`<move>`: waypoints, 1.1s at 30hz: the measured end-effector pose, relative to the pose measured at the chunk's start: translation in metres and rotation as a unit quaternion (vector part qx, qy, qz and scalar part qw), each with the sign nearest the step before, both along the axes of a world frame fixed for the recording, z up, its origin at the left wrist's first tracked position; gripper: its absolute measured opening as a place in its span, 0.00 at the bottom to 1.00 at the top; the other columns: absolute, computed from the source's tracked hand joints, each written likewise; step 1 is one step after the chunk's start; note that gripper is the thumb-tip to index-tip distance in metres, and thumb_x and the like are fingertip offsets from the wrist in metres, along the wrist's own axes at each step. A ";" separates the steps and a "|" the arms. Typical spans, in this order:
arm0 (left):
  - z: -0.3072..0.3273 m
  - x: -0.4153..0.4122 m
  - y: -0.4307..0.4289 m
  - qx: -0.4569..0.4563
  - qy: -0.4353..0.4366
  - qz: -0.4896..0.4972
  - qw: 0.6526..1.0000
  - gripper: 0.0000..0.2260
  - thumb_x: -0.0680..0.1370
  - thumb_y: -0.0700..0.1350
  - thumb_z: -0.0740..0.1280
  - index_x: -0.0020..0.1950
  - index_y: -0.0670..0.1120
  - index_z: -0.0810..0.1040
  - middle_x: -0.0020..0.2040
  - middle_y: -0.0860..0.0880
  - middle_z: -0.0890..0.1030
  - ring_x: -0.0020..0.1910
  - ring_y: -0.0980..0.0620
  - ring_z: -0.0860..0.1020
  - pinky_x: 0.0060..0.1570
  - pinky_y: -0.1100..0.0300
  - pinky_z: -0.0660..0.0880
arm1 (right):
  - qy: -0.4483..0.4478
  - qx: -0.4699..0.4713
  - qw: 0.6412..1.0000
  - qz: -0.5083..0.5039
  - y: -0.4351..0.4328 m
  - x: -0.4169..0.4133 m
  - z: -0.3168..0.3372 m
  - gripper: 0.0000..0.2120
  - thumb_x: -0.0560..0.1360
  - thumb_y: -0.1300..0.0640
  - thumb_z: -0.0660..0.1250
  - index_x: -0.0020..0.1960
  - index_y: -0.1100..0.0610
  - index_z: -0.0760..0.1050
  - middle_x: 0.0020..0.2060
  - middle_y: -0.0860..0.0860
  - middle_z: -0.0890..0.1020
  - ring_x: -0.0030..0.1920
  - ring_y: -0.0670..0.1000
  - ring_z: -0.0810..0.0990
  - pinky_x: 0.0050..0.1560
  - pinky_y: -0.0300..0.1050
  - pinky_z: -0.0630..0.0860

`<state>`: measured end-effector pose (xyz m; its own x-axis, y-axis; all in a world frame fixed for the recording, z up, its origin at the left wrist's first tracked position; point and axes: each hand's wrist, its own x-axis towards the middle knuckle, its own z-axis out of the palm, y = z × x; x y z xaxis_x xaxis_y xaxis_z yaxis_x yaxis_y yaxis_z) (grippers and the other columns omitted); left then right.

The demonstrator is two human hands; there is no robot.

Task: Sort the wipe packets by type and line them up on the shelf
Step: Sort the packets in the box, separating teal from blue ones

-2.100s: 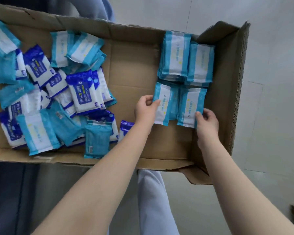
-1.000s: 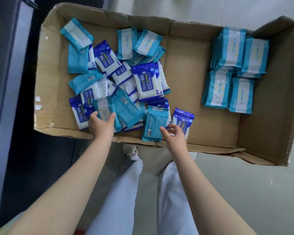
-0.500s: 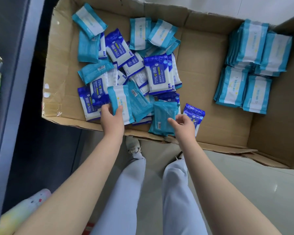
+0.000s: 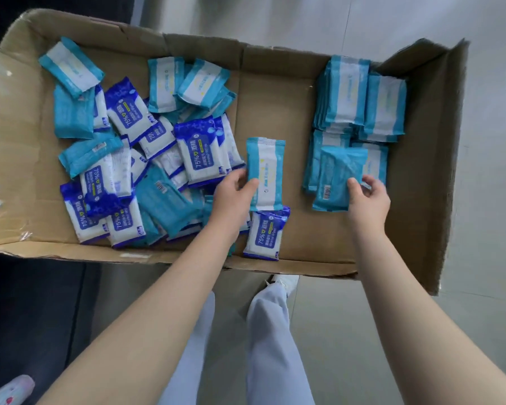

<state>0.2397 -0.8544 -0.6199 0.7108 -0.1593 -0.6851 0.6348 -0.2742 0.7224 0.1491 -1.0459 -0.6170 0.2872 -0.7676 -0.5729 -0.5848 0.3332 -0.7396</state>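
Observation:
A shallow cardboard box [image 4: 269,92] holds wipe packets. On its left lies a mixed heap [image 4: 135,159] of dark blue "75%" packets and light blue packets. At its right stand sorted stacks of light blue packets [image 4: 360,97]. My left hand [image 4: 234,191] grips a light blue packet [image 4: 266,168], white face up, over the bare middle of the box. My right hand [image 4: 368,197] holds another light blue packet [image 4: 336,176], back side up with its barcode showing, over the near right stack. A single dark blue packet [image 4: 265,235] lies by the front wall.
The box's right flap [image 4: 447,159] stands up tall. Pale tiled floor [image 4: 362,331] lies below and to the right; a dark surface [image 4: 27,311] is at the left. My legs in light trousers [image 4: 263,346] stand under the box's front edge.
Both hands have lifted a light blue packet each from the heap's front and carried them right; the right one has reached the sorted stacks. The view has shifted right too.

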 end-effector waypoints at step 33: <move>-0.006 0.005 0.116 0.264 -0.134 0.116 0.948 0.15 0.80 0.47 0.68 0.65 0.49 0.74 0.65 0.48 0.71 0.57 0.56 0.74 0.52 0.71 0.70 | 0.067 0.029 0.978 0.194 0.148 -0.009 -0.023 0.10 0.78 0.52 0.69 0.58 0.53 0.76 0.49 0.45 0.80 0.51 0.45 0.79 0.55 0.41 0.75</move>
<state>0.2450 -0.7381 -0.6260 0.8450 0.3372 -0.4151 0.5347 -0.5175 0.6680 0.1402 -0.8982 -0.6400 0.4708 -0.5798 -0.6650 -0.7655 0.1063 -0.6346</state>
